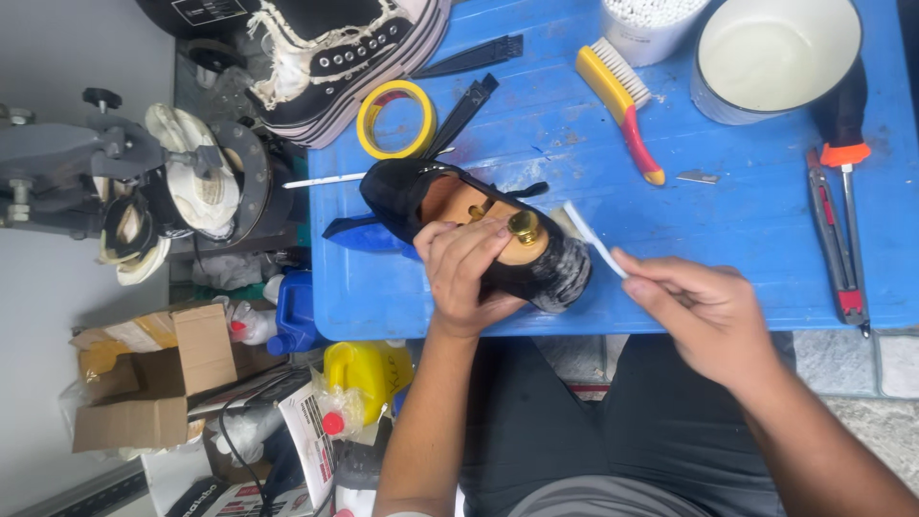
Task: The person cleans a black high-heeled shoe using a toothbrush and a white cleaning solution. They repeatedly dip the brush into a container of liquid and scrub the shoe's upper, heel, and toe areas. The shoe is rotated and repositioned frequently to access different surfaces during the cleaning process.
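My left hand point(466, 275) grips a black shoe point(402, 196) that has a wooden shoe tree point(498, 244) with a brass knob inside it. The shoe lies at the near edge of the blue table point(747, 230), its toe foamy grey. My right hand point(697, 311) pinches the handle of a small white brush point(592, 236), whose head rests against the shoe's toe end.
On the table lie a yellow tape roll point(395, 119), a yellow and red brush point(620, 107), a white bowl point(775, 53), a cup of cotton swabs point(646, 24), black sneakers point(335, 57), a screwdriver and pliers point(840, 230). A machine point(115, 177), boxes and bottles stand left.
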